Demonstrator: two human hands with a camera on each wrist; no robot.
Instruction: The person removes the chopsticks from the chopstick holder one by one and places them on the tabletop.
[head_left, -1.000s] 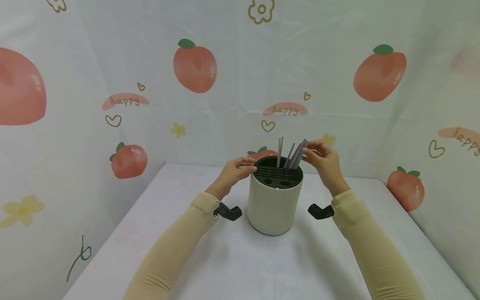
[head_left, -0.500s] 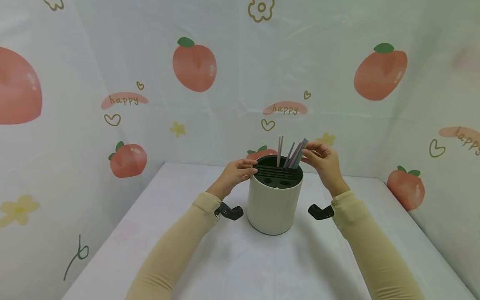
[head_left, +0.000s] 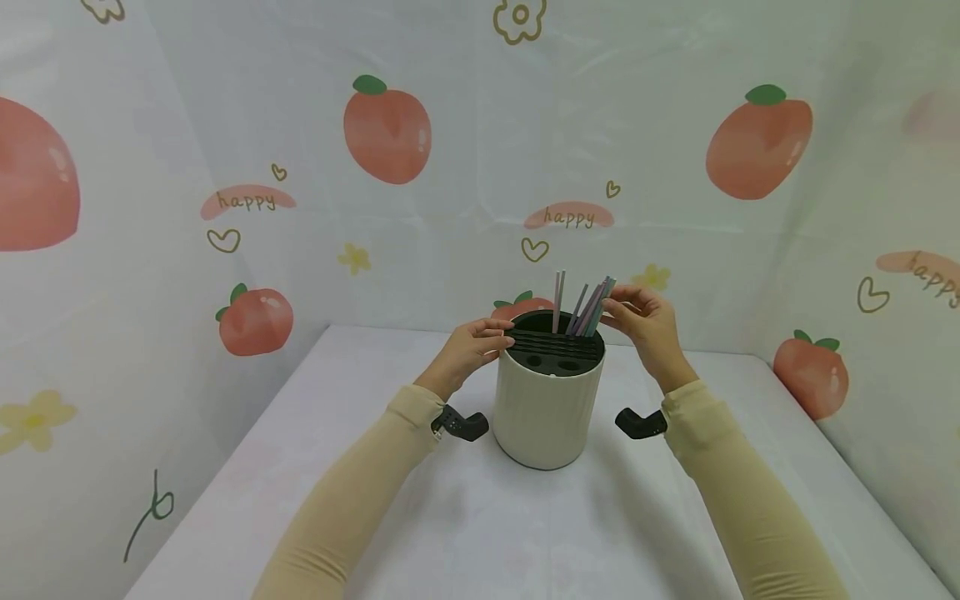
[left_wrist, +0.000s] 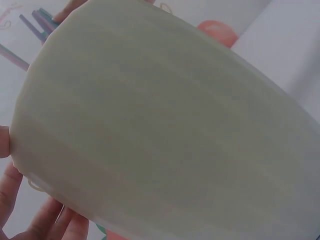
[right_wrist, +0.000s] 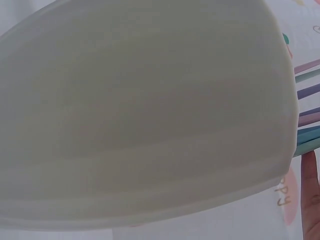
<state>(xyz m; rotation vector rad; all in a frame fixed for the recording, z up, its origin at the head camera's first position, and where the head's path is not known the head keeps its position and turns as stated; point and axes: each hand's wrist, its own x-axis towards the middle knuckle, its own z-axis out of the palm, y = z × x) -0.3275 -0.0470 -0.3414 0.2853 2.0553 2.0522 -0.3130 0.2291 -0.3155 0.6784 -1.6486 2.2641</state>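
A cream, ribbed utensil holder (head_left: 547,417) stands upright on the table, its black top insert (head_left: 557,343) divided into slots, round holes and a rear opening. Several pastel chopsticks (head_left: 594,308) lean right in that opening; a paler pair (head_left: 558,302) stands nearly straight. My left hand (head_left: 467,352) touches the holder's left rim with extended fingers and thumb. At the right, my right hand (head_left: 649,327) pinches the upper ends of the leaning chopsticks between thumb and fingers. In the right wrist view, one finger (right_wrist: 310,195) lies against a green chopstick (right_wrist: 307,146); the holder hides most of that hand.
A white cloth covers the table (head_left: 480,533). Behind it hangs a white backdrop (head_left: 465,233) printed with fruit, flowers and hearts. Dark wrist cameras (head_left: 641,423) sit low beside the holder, one on each wrist.
The left fingers have shifted slightly at the rim, the thumb a little lower. The right hand and the chopsticks look almost unchanged.
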